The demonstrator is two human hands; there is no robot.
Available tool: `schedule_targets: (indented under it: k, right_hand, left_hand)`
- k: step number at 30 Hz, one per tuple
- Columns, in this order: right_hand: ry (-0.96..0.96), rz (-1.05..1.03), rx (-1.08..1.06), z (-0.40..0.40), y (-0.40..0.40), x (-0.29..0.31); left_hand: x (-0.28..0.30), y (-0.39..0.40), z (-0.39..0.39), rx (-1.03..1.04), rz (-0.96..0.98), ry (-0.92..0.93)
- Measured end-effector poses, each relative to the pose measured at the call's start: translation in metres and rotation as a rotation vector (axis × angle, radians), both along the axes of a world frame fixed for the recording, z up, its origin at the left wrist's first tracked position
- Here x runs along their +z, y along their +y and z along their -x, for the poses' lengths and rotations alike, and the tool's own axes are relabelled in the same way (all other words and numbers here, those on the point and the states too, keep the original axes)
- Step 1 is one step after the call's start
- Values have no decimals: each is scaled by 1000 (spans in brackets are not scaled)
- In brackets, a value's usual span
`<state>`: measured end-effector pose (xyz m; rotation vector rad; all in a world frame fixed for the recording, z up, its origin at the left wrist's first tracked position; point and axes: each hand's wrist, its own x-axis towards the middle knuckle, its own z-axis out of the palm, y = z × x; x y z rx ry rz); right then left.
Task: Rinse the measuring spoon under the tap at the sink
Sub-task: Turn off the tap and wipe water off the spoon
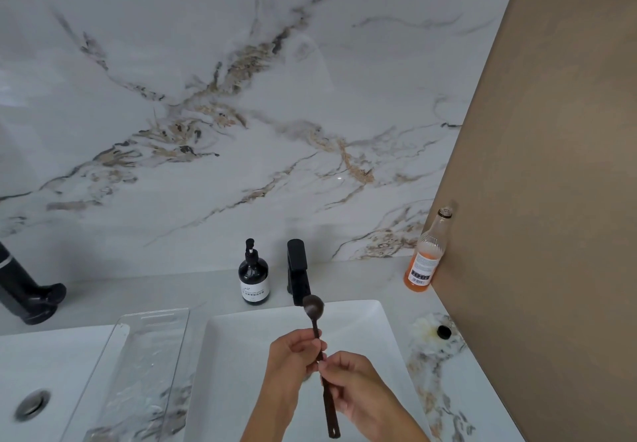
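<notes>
Marble counter, white sink (386,324): both hands, left hand (293,355) and right hand (348,381), pinch measuring spoon (319,345); keep bowl centred under tap (298,271) spout.

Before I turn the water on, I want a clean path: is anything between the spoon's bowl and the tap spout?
Nothing visible. The measuring spoon bowl sits right at the black tap spout, over the sink, held by both hands.

Dark brown long-handled measuring spoon (313,305), round bowl up and away, handle slanting down toward camera, held above the white rectangular sink (386,317). Bowl just in front of the matte black tap (297,269) spout, at the sink's back rim. No water visible.
</notes>
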<state>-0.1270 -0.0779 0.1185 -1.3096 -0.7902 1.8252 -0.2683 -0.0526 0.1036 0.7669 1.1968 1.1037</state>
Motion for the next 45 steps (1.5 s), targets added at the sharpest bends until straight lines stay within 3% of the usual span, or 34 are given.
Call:
schedule_targets:
  k: [17, 27, 36, 45]
  right_hand:
    - [-124, -36, 14, 6, -9, 3]
    - [-374, -164, 90, 4, 2, 6]
    - [-344, -157, 233, 12, 26, 0]
    - [-293, -160, 285, 84, 31, -4]
  left_hand:
    - [-7, -7, 8, -21, 3, -45]
    - [1, 1, -2, 74, 11, 143]
    - [5, 10, 13, 143, 83, 216]
    - [14, 0, 84, 273, 99, 293]
